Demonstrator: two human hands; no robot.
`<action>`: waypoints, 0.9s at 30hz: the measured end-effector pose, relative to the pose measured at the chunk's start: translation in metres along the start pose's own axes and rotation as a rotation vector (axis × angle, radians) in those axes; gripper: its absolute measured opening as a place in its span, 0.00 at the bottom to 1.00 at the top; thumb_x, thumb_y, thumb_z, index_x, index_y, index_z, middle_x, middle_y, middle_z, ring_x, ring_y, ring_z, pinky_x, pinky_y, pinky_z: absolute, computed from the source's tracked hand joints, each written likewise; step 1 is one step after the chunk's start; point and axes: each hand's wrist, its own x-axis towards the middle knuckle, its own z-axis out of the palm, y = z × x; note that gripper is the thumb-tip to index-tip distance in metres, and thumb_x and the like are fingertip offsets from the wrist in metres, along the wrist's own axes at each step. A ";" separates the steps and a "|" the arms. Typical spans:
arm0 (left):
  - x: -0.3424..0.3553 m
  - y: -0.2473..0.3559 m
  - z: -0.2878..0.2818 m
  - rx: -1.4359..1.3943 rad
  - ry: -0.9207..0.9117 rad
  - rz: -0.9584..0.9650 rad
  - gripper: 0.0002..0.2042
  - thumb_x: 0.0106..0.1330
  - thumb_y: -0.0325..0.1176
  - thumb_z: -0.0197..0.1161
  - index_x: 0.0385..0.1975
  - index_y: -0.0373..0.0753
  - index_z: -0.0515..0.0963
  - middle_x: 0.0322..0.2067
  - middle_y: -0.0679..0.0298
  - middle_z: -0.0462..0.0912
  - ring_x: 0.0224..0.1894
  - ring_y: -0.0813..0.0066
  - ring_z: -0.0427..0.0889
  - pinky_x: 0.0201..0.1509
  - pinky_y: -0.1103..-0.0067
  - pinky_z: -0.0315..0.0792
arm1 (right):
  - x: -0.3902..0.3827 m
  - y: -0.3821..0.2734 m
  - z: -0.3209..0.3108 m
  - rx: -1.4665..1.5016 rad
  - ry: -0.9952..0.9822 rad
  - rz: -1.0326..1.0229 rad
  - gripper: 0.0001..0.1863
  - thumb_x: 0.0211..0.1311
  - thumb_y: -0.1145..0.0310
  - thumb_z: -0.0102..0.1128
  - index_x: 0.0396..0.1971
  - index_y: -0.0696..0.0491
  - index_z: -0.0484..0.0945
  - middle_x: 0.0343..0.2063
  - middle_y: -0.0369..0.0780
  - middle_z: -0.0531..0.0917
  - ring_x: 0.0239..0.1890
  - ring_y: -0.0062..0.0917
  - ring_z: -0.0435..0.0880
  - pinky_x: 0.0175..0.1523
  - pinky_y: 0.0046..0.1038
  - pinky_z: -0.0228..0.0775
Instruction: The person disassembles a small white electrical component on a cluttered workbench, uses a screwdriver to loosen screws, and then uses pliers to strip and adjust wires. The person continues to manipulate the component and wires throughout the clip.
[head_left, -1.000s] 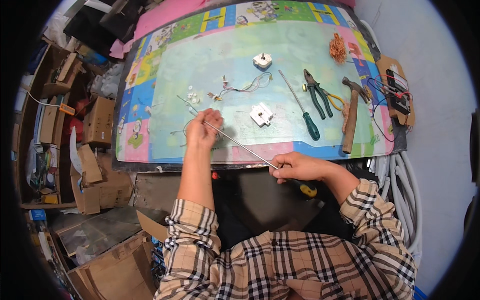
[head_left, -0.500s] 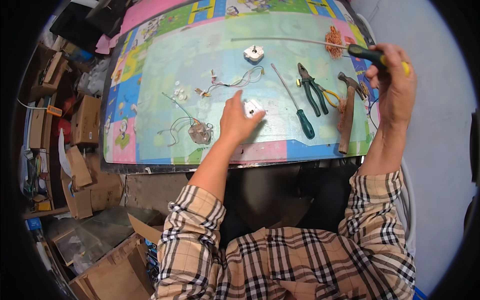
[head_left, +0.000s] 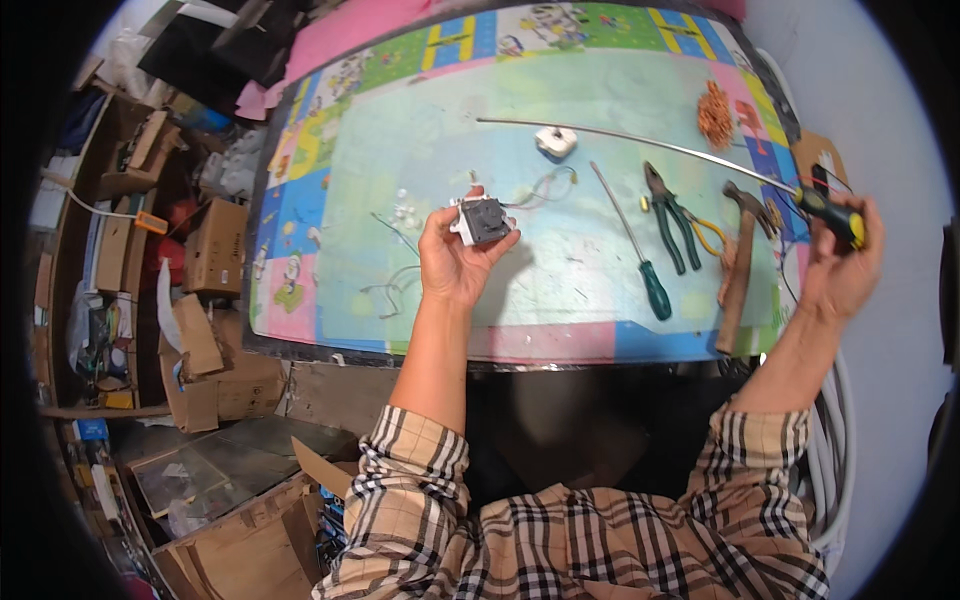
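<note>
Head view: the left hand (head_left: pixel 455 265) grips a small grey-and-white boxed part (head_left: pixel 484 220) by its edges, between thumb and fingers, over the table (head_left: pixel 570 285). The right hand (head_left: pixel 845 262), at 3 o'clock from that part, is closed around the handle of a long screwdriver (head_left: pixel 828 214), whose shaft points between 9 and 10 o'clock, passing over the top edge of a white block (head_left: pixel 556 144). Also from the part, a green-handled screwdriver (head_left: pixel 654 290), pliers (head_left: pixel 661 197) and a hammer (head_left: pixel 738 275) lie toward 3 o'clock, with copper wire (head_left: pixel 714 118) at 2 o'clock.
</note>
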 end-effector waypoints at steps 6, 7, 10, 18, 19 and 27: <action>-0.013 0.026 -0.010 -0.008 0.135 0.002 0.30 0.64 0.57 0.47 0.51 0.35 0.72 0.36 0.49 0.78 0.35 0.61 0.79 0.34 0.72 0.78 | -0.014 -0.009 0.007 0.056 -0.212 -0.019 0.14 0.67 0.64 0.45 0.28 0.61 0.69 0.29 0.45 0.74 0.09 0.15 0.62 0.14 0.13 0.53; -0.013 0.025 -0.011 0.040 0.174 0.007 0.29 0.65 0.57 0.47 0.51 0.35 0.72 0.35 0.50 0.78 0.34 0.61 0.80 0.32 0.73 0.78 | -0.016 -0.007 0.013 0.053 -0.232 -0.021 0.14 0.67 0.64 0.45 0.27 0.61 0.68 0.28 0.45 0.74 0.09 0.15 0.62 0.14 0.12 0.52; -0.013 0.025 -0.012 0.154 0.248 0.032 0.28 0.66 0.55 0.46 0.50 0.35 0.72 0.33 0.53 0.79 0.30 0.63 0.80 0.28 0.74 0.77 | -0.025 -0.004 0.024 0.046 -0.291 -0.006 0.13 0.67 0.65 0.45 0.26 0.60 0.66 0.28 0.44 0.73 0.09 0.13 0.61 0.12 0.11 0.51; -0.012 0.032 -0.033 0.276 0.255 0.114 0.23 0.66 0.48 0.45 0.49 0.35 0.73 0.31 0.56 0.80 0.25 0.66 0.80 0.20 0.76 0.72 | -0.031 0.016 0.040 0.028 -0.318 0.082 0.12 0.67 0.66 0.44 0.27 0.58 0.64 0.26 0.43 0.72 0.08 0.12 0.58 0.10 0.09 0.51; -0.012 0.032 -0.035 0.280 0.258 0.108 0.23 0.66 0.48 0.45 0.48 0.35 0.73 0.31 0.56 0.80 0.25 0.66 0.80 0.20 0.76 0.72 | -0.030 0.016 0.040 0.032 -0.326 0.084 0.12 0.67 0.66 0.44 0.27 0.58 0.64 0.26 0.43 0.72 0.08 0.12 0.58 0.10 0.09 0.51; -0.010 0.030 -0.034 0.286 0.270 0.075 0.23 0.66 0.48 0.44 0.47 0.35 0.75 0.29 0.57 0.80 0.23 0.67 0.79 0.18 0.77 0.70 | -0.029 0.017 0.037 0.049 -0.346 0.097 0.11 0.66 0.66 0.44 0.27 0.58 0.64 0.26 0.44 0.72 0.08 0.12 0.58 0.10 0.09 0.51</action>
